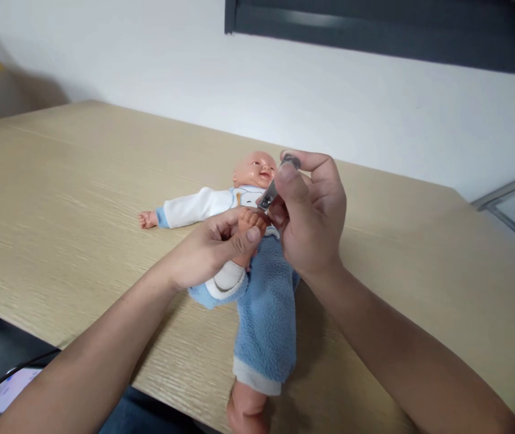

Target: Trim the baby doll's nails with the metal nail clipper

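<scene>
1. My left hand (207,244) is partly closed around the raised foot (252,222) of a baby doll (264,313), with the thumb and fingers curled about it, so it has firm hold of that foot.
2. My right hand (312,211) is also partly closed. Its thumb and fingers pinch a pair of metal nail clippers (270,191), and I have nothing else in that hand.
3. The clippers tilt down from my right fingers, and their tip sits just beside the doll's held toes. From here I cannot tell whether the metal touches them.
4. The doll lies on its back near the middle of a pale wood table (58,199), its head (255,170) toward the far side and its face turned up. It lies between my two forearms.
5. It wears a white top with a small printed front and blue fleece trousers. One white sleeve (192,206) stretches out to my left, ending in a small bare hand on the table.
6. The held leg is bent up toward my left hand, while the other leg runs toward me, its bare foot (245,410) near the table's edge.
7. Beyond the table stands a white wall (104,54) with a dark frame (375,24) along its top. Below the near edge, a lit phone (8,389) sits at lower left.
</scene>
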Available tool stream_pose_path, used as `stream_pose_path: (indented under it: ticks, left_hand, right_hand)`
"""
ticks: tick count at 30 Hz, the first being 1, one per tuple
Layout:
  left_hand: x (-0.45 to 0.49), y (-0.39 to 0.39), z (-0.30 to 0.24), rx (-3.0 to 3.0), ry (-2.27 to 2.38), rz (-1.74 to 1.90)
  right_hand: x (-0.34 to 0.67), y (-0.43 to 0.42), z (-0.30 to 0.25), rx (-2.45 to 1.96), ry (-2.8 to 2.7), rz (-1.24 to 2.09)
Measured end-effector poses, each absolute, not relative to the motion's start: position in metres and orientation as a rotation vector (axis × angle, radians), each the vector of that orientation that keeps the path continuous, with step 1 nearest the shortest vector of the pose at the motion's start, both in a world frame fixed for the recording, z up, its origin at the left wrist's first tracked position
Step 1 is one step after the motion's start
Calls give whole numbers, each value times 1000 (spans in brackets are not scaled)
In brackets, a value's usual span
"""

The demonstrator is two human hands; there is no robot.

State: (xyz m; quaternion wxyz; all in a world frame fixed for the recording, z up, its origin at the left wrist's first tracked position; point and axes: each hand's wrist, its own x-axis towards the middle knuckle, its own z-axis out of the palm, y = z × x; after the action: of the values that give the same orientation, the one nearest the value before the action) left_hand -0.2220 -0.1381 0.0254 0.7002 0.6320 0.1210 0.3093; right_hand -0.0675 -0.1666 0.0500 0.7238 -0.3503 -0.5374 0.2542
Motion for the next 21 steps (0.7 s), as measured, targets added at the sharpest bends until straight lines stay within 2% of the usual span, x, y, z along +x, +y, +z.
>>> stream_pose_path:
  ticks: [21]
  left_hand:
    - [-219, -139, 26, 1375, 284, 696]
  right_hand:
    - [-65, -170, 51, -860, -1194, 520]
